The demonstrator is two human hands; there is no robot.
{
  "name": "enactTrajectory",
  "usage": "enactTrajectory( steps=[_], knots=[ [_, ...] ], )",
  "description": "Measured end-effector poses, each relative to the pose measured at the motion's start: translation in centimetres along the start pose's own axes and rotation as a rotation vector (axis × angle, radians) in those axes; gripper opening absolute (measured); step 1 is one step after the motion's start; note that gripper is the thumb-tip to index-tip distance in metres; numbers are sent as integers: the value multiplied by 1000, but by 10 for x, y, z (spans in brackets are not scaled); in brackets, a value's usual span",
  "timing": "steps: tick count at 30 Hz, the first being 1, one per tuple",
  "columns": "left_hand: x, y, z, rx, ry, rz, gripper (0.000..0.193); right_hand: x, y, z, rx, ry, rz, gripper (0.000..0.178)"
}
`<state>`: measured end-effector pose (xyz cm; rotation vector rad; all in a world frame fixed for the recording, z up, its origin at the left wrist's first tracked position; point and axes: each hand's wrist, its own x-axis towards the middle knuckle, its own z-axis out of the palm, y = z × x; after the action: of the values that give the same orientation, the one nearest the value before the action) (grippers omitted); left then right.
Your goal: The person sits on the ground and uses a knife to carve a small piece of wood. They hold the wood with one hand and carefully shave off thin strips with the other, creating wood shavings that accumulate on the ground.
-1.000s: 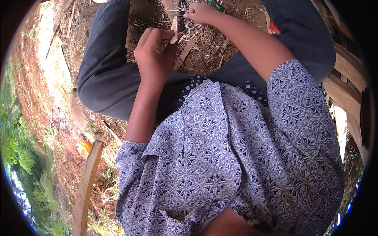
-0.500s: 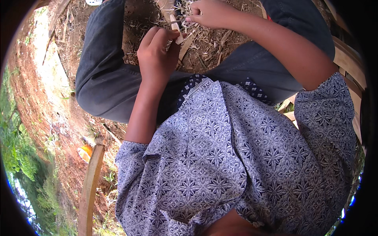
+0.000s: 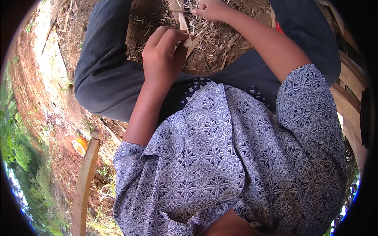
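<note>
Head view: over the left side of the shavings [image 3: 204, 30], the left hand [image 3: 163, 52] pinches a pale wood stick [image 3: 183, 24], probably light, stiff and splinter-prone, best held at its near end; toward the shavings' far side, the right hand [image 3: 211, 10] clenches a thin dark blade [image 3: 188, 12].

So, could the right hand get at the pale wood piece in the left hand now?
Likely yes: the right hand is close beside the pale wood piece, and only the thin dark blade it seems to grip lies between them.
</note>
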<state>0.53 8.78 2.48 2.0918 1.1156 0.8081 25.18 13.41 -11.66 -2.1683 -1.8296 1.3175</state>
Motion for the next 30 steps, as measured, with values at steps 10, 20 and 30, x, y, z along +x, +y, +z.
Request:
enactTrajectory(
  steps=[10,20,30],
  knots=[
    [-3,0,-2,-15,-61,-11,29,-71,-47,-38,-38,58,-145,24],
    [-1,4,5,24,-97,60,28,-8,-9,27,34,180,-40,35],
    [0,5,-3,4,-64,-9,30,-11,-26,-14,-16,17,-30,40]
  ],
)
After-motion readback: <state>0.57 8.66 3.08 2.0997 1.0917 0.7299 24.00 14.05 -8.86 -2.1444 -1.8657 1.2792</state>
